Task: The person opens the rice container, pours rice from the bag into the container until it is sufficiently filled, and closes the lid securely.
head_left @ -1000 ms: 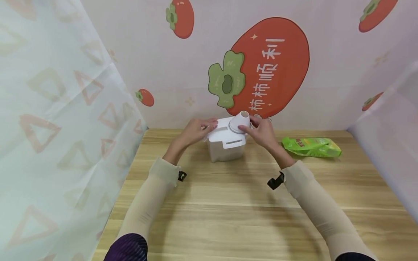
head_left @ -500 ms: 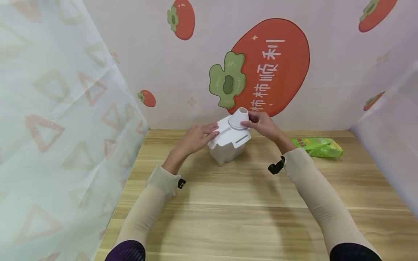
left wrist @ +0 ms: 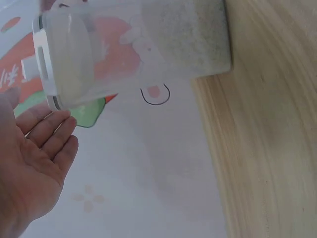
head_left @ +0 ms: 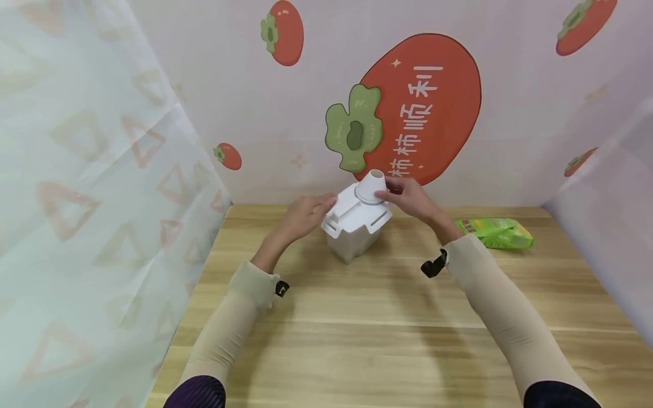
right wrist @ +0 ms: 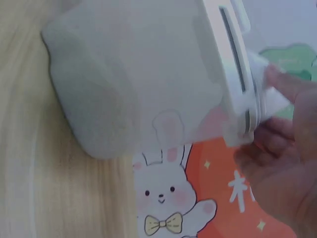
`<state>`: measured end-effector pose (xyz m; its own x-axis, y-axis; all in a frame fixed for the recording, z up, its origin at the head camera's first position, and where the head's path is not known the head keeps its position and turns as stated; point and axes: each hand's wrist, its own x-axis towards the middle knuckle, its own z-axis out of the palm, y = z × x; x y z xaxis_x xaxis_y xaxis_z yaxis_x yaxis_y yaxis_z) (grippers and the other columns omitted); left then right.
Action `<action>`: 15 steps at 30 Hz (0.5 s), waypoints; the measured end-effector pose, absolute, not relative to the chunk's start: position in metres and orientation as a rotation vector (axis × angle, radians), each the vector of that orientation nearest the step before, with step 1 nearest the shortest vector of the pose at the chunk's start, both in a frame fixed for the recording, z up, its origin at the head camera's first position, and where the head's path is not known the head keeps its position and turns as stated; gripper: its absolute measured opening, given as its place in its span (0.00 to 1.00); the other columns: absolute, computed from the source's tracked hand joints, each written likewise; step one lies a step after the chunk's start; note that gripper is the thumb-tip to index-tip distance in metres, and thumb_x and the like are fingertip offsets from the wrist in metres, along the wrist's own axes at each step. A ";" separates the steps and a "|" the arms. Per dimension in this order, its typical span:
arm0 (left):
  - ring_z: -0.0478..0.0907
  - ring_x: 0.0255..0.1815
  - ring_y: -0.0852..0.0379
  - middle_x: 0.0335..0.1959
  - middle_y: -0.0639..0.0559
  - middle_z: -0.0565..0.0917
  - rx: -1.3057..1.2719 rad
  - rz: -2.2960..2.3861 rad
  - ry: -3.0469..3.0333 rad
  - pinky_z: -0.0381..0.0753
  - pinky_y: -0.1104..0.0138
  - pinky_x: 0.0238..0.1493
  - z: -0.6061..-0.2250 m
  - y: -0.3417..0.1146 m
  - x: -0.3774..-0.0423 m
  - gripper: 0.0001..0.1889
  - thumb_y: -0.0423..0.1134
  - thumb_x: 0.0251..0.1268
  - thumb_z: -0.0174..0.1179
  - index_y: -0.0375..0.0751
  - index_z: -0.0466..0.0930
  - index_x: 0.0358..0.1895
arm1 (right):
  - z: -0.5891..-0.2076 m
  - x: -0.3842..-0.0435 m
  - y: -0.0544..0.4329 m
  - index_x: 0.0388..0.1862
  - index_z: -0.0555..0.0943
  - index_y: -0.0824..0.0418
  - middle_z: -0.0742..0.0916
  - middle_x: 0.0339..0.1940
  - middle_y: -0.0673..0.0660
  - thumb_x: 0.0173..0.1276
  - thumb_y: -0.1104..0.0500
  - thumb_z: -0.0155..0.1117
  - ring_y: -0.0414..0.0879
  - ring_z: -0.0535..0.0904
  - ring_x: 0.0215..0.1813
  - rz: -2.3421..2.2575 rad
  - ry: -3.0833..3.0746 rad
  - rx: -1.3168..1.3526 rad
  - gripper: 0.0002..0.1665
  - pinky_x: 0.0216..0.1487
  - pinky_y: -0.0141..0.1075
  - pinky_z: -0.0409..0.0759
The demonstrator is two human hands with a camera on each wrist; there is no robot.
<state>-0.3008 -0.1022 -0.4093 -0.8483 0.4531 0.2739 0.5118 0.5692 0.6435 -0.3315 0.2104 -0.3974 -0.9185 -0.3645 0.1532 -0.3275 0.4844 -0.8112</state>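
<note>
A translucent box-shaped container [head_left: 352, 245] stands upright on the table, one corner facing me. Pale grainy contents [left wrist: 190, 37] fill its lower part in the left wrist view. On top is a white lid [head_left: 359, 215] with slotted tabs, and from it rises a white cone-shaped spout [head_left: 372, 188]. My right hand [head_left: 412, 198] holds the cone between the thumb in front and the fingers behind, which are partly hidden. At the lid's left edge, my left hand [head_left: 305, 216] rests its nearly straight fingertips [left wrist: 60, 115].
Right of the container lies a green packet [head_left: 497, 233], partly behind my right forearm. A patterned wall [head_left: 285, 124] stands close behind the container, and another wall [head_left: 102, 226] bounds the wooden table [head_left: 347, 328] on the left.
The container has turned, so one corner now points toward me. My right hand has moved slightly with the cone, and my left hand has stayed by the lid's left edge.
</note>
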 end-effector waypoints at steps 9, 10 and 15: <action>0.67 0.81 0.45 0.80 0.46 0.70 -0.864 -1.254 -2.751 0.66 0.54 0.81 -0.407 -0.108 -0.334 0.30 0.51 0.82 0.57 0.39 0.70 0.78 | -0.391 -0.295 0.197 0.79 0.72 0.64 0.83 0.69 0.67 0.70 0.48 0.76 0.63 0.80 0.64 -1.222 2.980 -0.579 0.44 0.64 0.57 0.82; 0.67 0.81 0.45 0.80 0.47 0.69 -0.868 -1.252 -2.775 0.67 0.55 0.81 -0.407 -0.107 -0.337 0.31 0.51 0.82 0.58 0.41 0.69 0.79 | -0.392 -0.292 0.196 0.80 0.71 0.64 0.83 0.69 0.68 0.70 0.46 0.77 0.63 0.80 0.61 -1.173 3.015 -0.551 0.46 0.62 0.58 0.82; 0.69 0.79 0.46 0.80 0.47 0.70 -0.901 -1.349 -2.844 0.70 0.57 0.78 -0.405 -0.104 -0.348 0.32 0.51 0.82 0.58 0.42 0.67 0.81 | -0.396 -0.285 0.189 0.79 0.71 0.66 0.84 0.65 0.70 0.70 0.45 0.76 0.64 0.78 0.55 -1.101 3.100 -0.451 0.46 0.54 0.57 0.81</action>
